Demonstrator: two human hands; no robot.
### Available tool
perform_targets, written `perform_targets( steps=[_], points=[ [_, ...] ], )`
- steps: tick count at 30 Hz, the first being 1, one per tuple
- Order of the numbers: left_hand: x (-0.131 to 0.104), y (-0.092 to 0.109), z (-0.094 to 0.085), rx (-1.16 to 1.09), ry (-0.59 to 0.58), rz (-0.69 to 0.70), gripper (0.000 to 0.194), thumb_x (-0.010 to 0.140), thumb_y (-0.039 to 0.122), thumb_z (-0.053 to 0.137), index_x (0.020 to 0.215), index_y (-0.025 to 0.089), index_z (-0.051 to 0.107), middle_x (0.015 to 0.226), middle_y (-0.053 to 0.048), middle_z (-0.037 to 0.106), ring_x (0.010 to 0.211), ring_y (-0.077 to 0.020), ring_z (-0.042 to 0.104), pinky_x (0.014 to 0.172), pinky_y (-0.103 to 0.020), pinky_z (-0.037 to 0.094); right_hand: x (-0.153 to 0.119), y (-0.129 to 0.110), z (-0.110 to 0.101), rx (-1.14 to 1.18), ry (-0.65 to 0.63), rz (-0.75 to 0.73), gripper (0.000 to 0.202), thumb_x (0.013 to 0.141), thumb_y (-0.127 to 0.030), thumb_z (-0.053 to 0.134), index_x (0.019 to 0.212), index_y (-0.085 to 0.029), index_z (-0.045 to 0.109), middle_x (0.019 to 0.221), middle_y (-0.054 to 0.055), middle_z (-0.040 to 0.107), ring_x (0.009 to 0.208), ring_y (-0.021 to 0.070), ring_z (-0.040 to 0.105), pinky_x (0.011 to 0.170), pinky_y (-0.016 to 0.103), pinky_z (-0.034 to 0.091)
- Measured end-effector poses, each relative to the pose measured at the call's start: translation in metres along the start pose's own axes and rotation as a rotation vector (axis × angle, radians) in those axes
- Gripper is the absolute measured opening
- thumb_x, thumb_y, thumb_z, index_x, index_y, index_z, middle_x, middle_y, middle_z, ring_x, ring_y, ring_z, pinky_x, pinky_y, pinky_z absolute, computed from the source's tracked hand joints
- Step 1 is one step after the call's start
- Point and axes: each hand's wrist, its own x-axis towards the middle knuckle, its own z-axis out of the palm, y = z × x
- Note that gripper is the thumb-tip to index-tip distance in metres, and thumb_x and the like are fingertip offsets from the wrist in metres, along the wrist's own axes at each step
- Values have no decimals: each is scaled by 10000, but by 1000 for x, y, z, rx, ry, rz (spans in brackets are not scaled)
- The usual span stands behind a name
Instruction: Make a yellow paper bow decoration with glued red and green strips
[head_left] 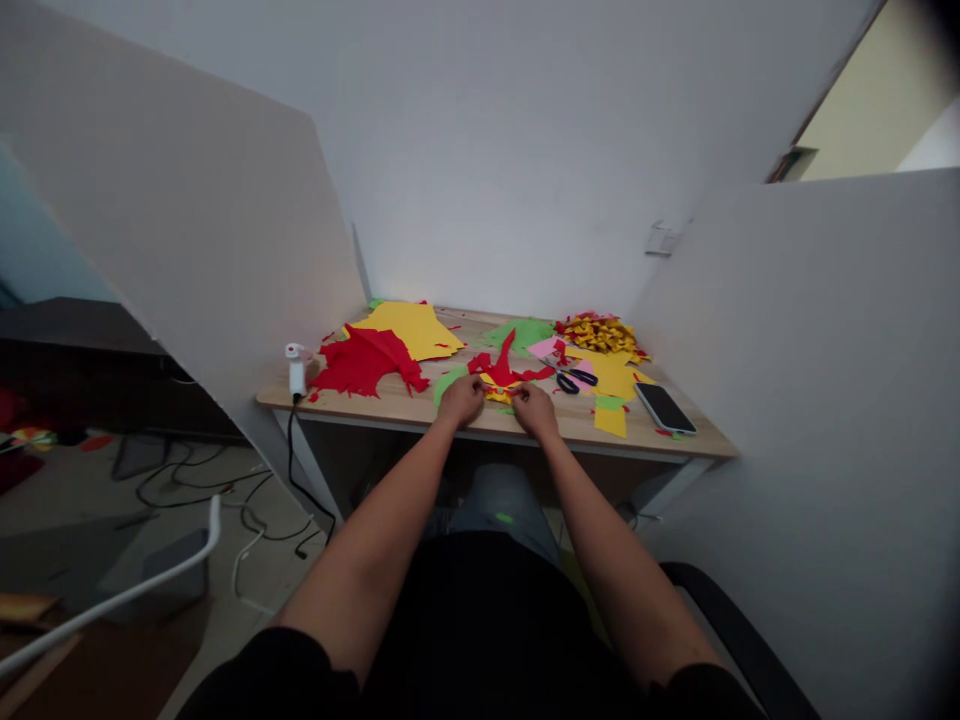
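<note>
A small yellow and red piece (499, 393) lies near the table's front edge, between my two hands. My left hand (462, 400) pinches its left end, fingers closed. At the right end my right hand (535, 408) has its fingertips closed on the same piece. Just behind it are red scraps (504, 362), and a green scrap (448, 382) is beside my left hand. Black-handled scissors (576, 380) rest to the right of my right hand.
Red sheets (367, 362) and yellow sheets (412, 328) cover the table's left part. A white glue gun (297, 372) with a black cable stands at the left edge. A yellow-red heap (600, 333) is at the back right, a phone (665, 408) at the right. Partitions flank the table.
</note>
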Motion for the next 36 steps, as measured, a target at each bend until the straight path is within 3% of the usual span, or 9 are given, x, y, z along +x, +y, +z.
perform_targets(
  steps=[7,12,17,20,24,28,32,36],
  points=[
    [-1,3,0,-35,5,-18,331,965,365,591,1242,185,606,1276,-107,613,1084,-220,631,924,-436,557,-1,0,0,-7,35,-12,262,972,-363,612,1142,-167,650,1151,71,674,979,191,666,873,408,565],
    [-3,4,-1,-85,70,-38,324,964,375,591,1225,184,614,1269,-104,617,1090,-220,628,934,-441,549,0,-1,-1,-41,117,-41,281,981,-249,494,1193,-167,659,1162,123,664,1127,253,588,1006,434,456],
    [-8,10,-7,-222,194,-39,135,885,175,619,1000,177,690,1101,-85,692,1117,-239,607,1029,-431,467,-3,-6,0,-97,22,-163,350,886,-329,637,1214,-219,694,1212,131,633,1172,286,532,1032,407,396],
    [-21,18,-8,-363,307,-66,210,845,93,545,968,196,680,1078,-63,704,1041,-202,627,973,-343,484,-4,-9,1,-149,-20,-159,318,888,-361,652,1169,-226,713,1206,138,628,1170,298,530,1014,426,398],
    [-49,30,1,-574,441,-152,203,853,139,473,949,190,645,995,-47,700,888,-164,639,792,-270,507,4,-15,2,-219,-73,-150,267,927,-325,603,1138,-202,708,1192,173,638,1139,319,556,963,438,417],
    [-72,30,5,-781,490,-227,135,807,165,485,852,190,610,792,-12,654,696,-138,589,644,-241,461,21,-23,-7,-274,-163,-162,227,955,-274,541,1069,-184,715,1104,178,684,1041,302,624,917,416,434],
    [-87,22,-3,-960,511,-227,85,749,175,507,778,184,587,738,4,614,664,-122,549,632,-226,431,31,-27,-20,-300,-254,-156,255,957,-339,556,1062,-172,718,1095,165,695,993,264,654,873,378,464],
    [-93,21,-5,-1085,528,-216,66,709,196,531,746,179,583,694,22,578,645,-115,516,632,-222,405,23,-35,-18,-328,-280,-152,358,900,-436,656,1144,-177,694,1205,159,651,1096,263,632,921,370,474]
  ],
)
